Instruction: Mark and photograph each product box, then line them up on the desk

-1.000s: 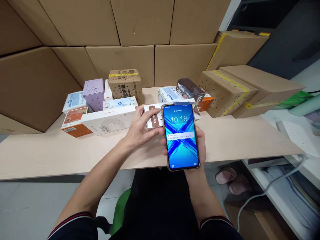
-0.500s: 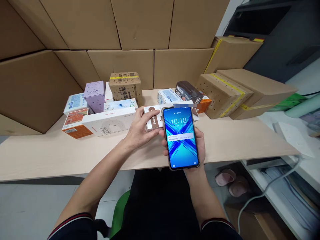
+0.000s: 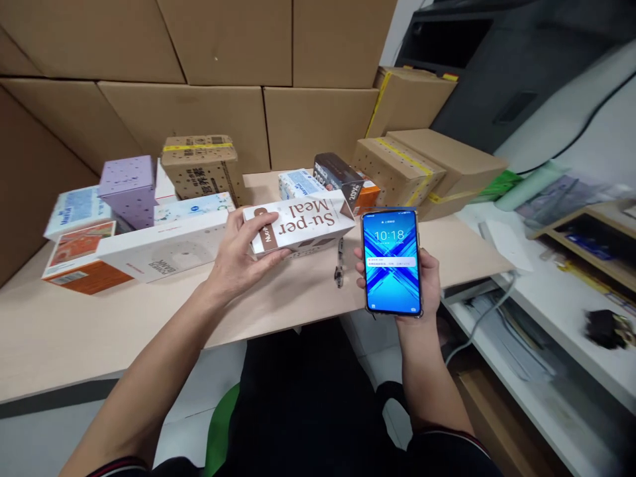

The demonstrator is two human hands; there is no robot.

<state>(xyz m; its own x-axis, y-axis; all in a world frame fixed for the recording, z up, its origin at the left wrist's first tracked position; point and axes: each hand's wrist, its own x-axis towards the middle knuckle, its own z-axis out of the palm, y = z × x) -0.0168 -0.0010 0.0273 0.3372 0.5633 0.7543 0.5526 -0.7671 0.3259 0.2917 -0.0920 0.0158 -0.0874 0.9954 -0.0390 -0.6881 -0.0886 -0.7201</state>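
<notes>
My left hand (image 3: 243, 255) is closed around the near end of a long white carton (image 3: 308, 222) with brown "Su-per Meal" lettering, thumb at the front and fingers over the top. In my right hand (image 3: 428, 278) a smartphone (image 3: 391, 265) is held upright, its lit blue lock screen facing me and reading 10:18. Fingertips curl round its left edge. Between the carton and the phone, a small dark object (image 3: 338, 275) on the table is too blurred to name. Just left of my left hand lies a white power bank box (image 3: 169, 248).
An orange box (image 3: 84, 265), a purple box (image 3: 128, 182) and a speckled brown carton (image 3: 201, 165) stand on the left of the table (image 3: 278, 311). Behind the white carton are a blue-white pack (image 3: 298, 182) and a black box (image 3: 338, 177). Taped cartons (image 3: 397, 165) stand back right, near white shelving (image 3: 561, 311).
My right hand has carried the phone rightward, away from the white carton, whose lettering is now uncovered. The camera view has turned to the right. My left hand keeps its hold.
</notes>
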